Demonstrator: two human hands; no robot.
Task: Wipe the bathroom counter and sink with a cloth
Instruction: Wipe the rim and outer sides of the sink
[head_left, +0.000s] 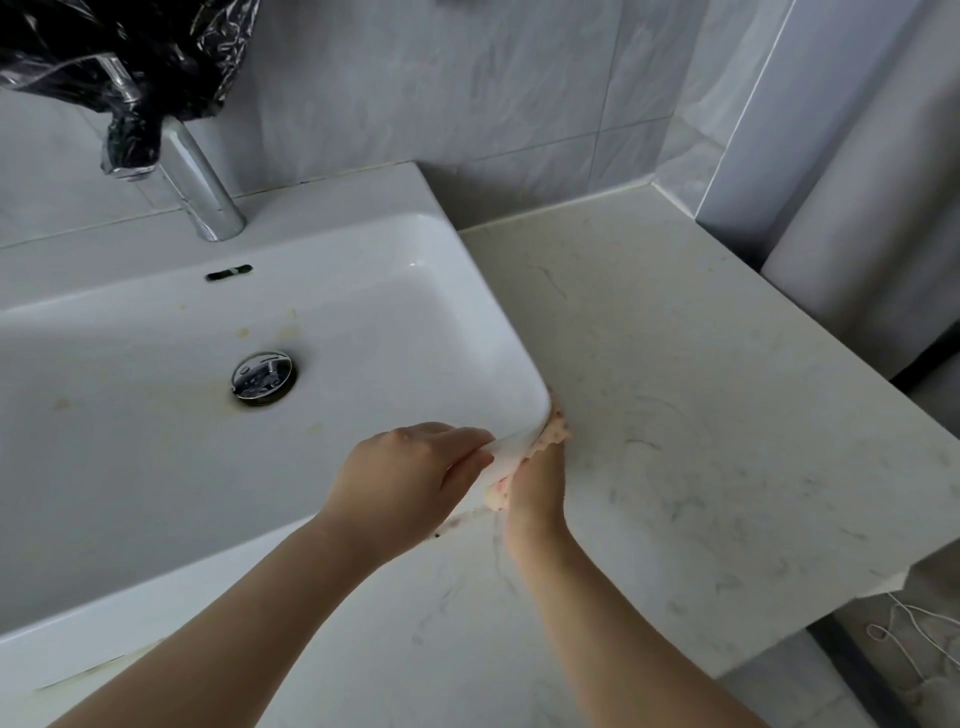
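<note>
A white rectangular sink (426, 244) sits on a pale marbled counter (701, 415); yellowish stains mark its basin around the metal drain plug (264, 377). My left hand (410, 478) rests on the sink's near right corner, fingers over the rim. My right hand (535, 493) presses a pinkish cloth (550, 434) against the outside of that corner, where sink meets counter. Most of the cloth is hidden behind the rim and my hand, and my right hand's fingers are hidden too.
A chrome faucet (200, 182) stands at the back of the sink, its top wrapped in black plastic (130, 52). Grey tiled walls close the back and right. The counter's right edge (831, 597) drops off to the floor, where a thin cord (914, 634) lies.
</note>
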